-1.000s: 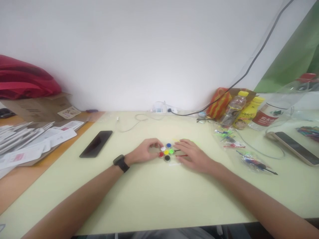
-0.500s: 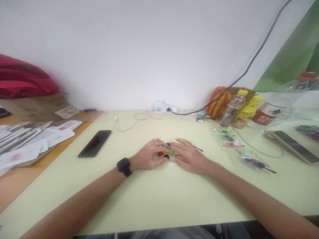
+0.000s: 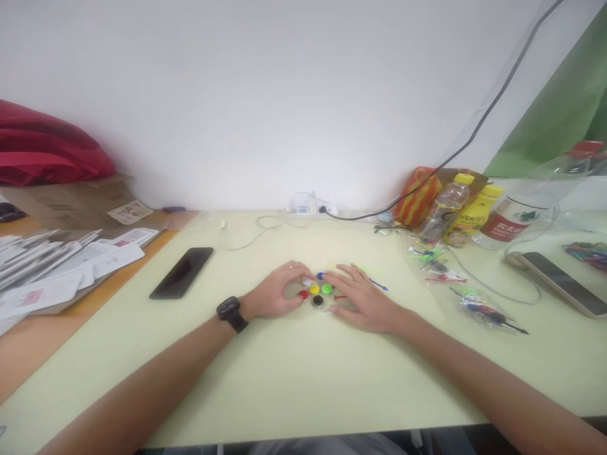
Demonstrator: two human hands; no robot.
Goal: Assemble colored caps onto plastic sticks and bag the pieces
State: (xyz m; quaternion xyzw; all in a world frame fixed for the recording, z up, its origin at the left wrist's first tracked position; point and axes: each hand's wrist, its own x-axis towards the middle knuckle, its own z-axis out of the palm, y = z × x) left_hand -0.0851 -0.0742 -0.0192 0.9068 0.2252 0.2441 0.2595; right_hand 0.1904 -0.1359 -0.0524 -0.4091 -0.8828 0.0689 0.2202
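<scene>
A small cluster of round coloured pots, among them red (image 3: 303, 294), yellow (image 3: 314, 289), green (image 3: 326, 289), blue (image 3: 320, 276) and black (image 3: 317, 301), lies in the middle of the pale green table (image 3: 294, 373). My left hand (image 3: 276, 293), with a black watch on its wrist, rests at the cluster's left side, fingers curled against the pots. On the right side lies my right hand (image 3: 359, 297), fingers stretched flat, tips touching the pots. Thin red and blue sticks (image 3: 378, 284) lie just beyond it.
A black phone (image 3: 182, 272) lies to the left, white packets (image 3: 57, 272) and a cardboard box farther left. Bags of coloured sticks (image 3: 478, 306), bottles (image 3: 448, 205), a second phone (image 3: 564, 282) and cables sit at the right and back.
My left hand has drawn back a little to the left, so the yellow and green pots show again. My right hand has hardly moved.
</scene>
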